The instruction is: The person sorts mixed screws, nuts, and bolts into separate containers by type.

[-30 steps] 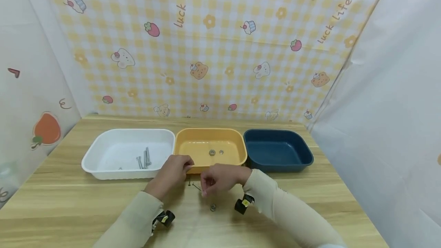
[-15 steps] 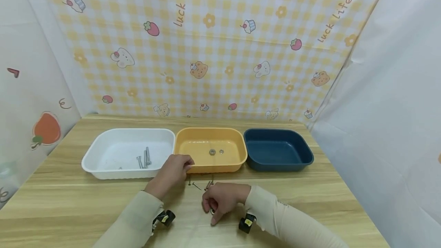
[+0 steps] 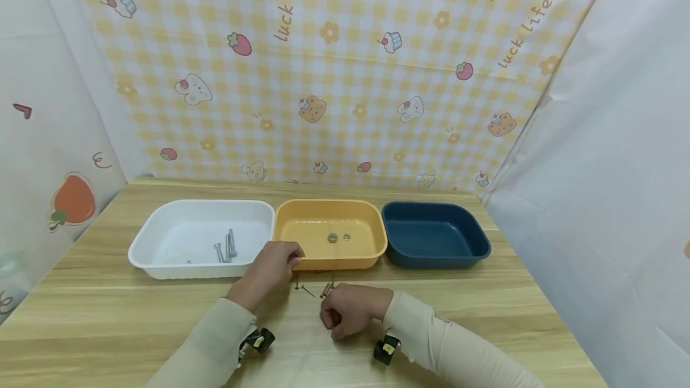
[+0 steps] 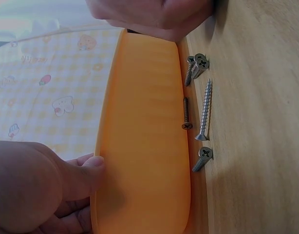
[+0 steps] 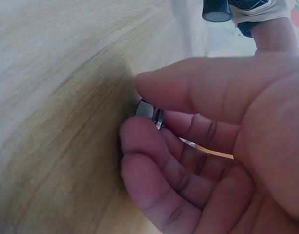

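My left hand (image 3: 272, 266) holds the front rim of a yellow tray (image 4: 144, 126), with the thumb on its outer wall and the fingers over the edge. Just in front of that tray, my right hand (image 3: 351, 311) is low over the table. In the right wrist view its thumb and curled fingers pinch a metal nut (image 5: 145, 109) close to the wood. The fingers hide part of the nut. Between the hands and the tray lie several screws, including a long silver screw (image 4: 206, 112) and a dark screw (image 4: 186, 113).
Two nuts, a larger nut (image 3: 332, 238) and a smaller nut (image 3: 347, 237), lie inside the yellow tray. On the left, a white tray (image 3: 162, 273) contains several bolts (image 3: 227, 248). A dark blue tray (image 3: 439, 261) stands on the right. Patterned cloth (image 3: 345, 136) hangs behind.
My right hand has moved from over the screws back toward me, down to the nut on the table, and its fingers have closed on it. My left hand has stayed on the tray rim.
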